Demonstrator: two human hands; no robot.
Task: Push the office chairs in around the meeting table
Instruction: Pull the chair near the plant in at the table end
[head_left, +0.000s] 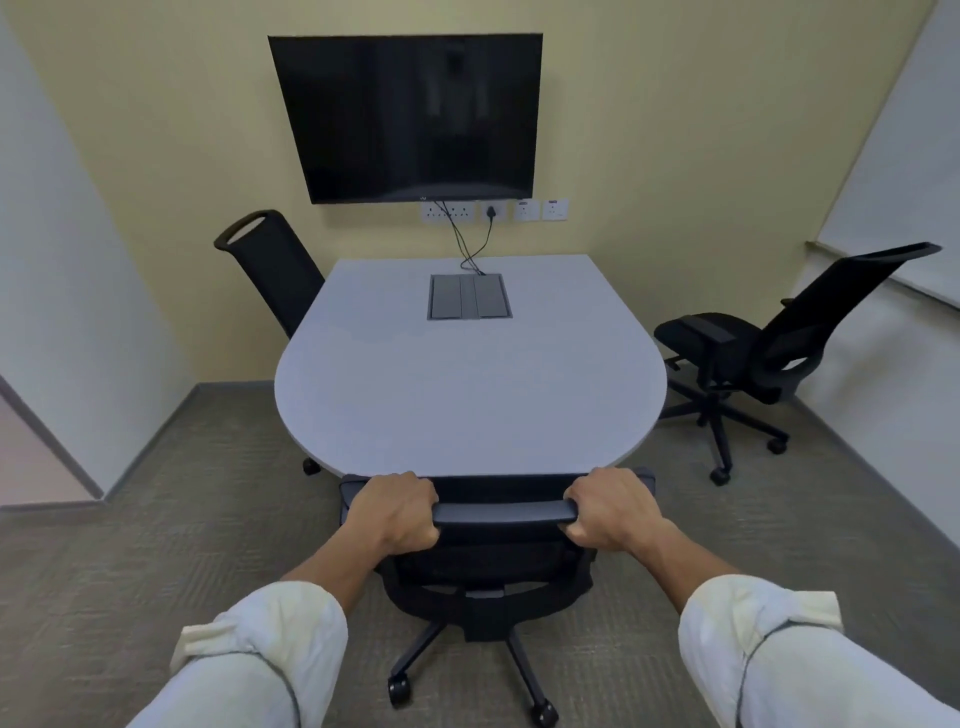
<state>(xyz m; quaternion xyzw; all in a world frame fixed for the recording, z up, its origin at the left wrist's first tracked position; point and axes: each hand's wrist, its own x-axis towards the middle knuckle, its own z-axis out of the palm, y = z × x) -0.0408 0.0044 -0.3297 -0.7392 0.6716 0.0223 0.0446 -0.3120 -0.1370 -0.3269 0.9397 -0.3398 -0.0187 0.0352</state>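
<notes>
A pale grey meeting table (467, 405) with a rounded near end stands in the middle of the room. Directly in front of me a black office chair (498, 582) has its seat tucked under the table's near edge. My left hand (397, 512) and my right hand (610, 509) both grip the top bar of its backrest. A second black chair (275, 270) sits pushed in at the table's left side, only its back showing. A third black chair (769, 343) stands away from the table at the right, near the wall, facing left.
A dark wall screen (410, 114) hangs beyond the table, with sockets and cables below it running to a grey cable box (467, 296) in the tabletop. White walls close in at left and right. Grey carpet (156, 545) surrounds the table.
</notes>
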